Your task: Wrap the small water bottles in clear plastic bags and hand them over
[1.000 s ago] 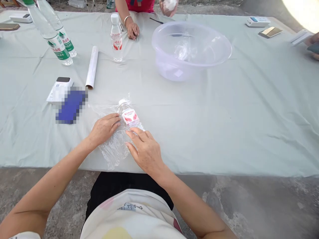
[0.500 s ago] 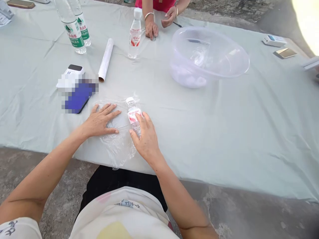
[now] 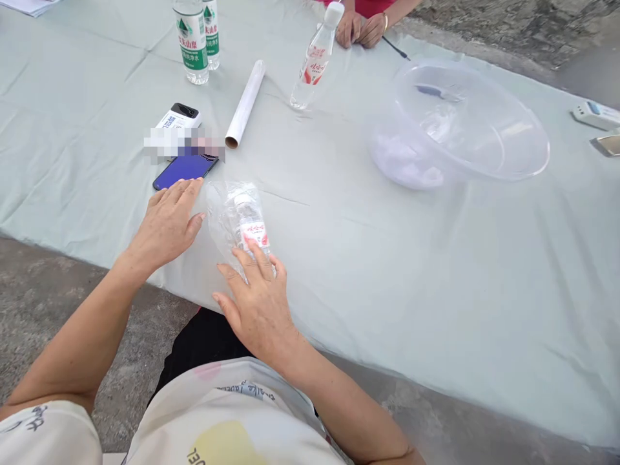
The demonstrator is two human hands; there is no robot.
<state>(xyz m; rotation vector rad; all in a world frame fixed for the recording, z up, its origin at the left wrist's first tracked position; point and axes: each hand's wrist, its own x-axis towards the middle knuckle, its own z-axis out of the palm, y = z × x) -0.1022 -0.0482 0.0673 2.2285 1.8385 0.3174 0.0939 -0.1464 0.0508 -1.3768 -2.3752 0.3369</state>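
My left hand (image 3: pixel 167 223) lies flat and open on the pale green tabletop (image 3: pixel 436 271), fingers stretched, holding nothing. Its fingertips stop just short of a dark blue phone (image 3: pixel 186 169) and sit just beside a sheet of thin clear cling film (image 3: pixel 217 210). Loosely wrapped in that film lies the small clear plastic water bottle with a red-and-white label (image 3: pixel 250 223), on its side near the tabletop's near edge, cap pointing away from me. My right hand (image 3: pixel 256 303) is open too, fingers spread over the bottle's lower half, pressing rather than gripping. I judge the film soft, clingy and easily torn. The bottle is round, smooth and apt to roll, so its labelled middle is the place to hold. Farther right stands a large clear plastic basin (image 3: pixel 545 155).
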